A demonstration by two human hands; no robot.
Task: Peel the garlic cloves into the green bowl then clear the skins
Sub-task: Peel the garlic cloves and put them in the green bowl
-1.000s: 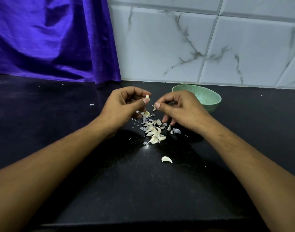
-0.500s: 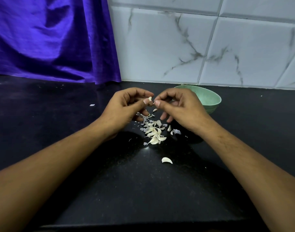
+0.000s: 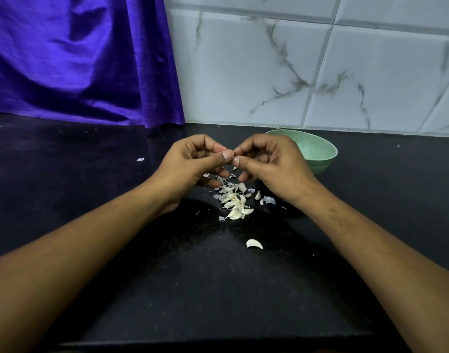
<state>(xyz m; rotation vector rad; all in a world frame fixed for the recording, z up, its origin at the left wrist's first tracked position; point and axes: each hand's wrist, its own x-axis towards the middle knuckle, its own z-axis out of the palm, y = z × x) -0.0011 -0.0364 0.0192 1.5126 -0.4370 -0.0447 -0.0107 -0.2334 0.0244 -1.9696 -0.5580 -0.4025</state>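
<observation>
Found left hand (image 3: 190,164) and right hand (image 3: 272,164) fingertip to fingertip, fingers curled, both pinching 1 garlic clove (image 3: 233,156), nearly hidden between the thumbs. Recorded pile of cloves and skins (image 3: 235,200) on the surface (image 3: 91,187) directly beneath both hands. Logged 1 loose clove (image 3: 254,244) apart, between the forearms. Noted green bowl (image 3: 317,151) just behind right hand, partly covered. Noted 1 skin scrap (image 3: 140,159) left of left hand.
</observation>
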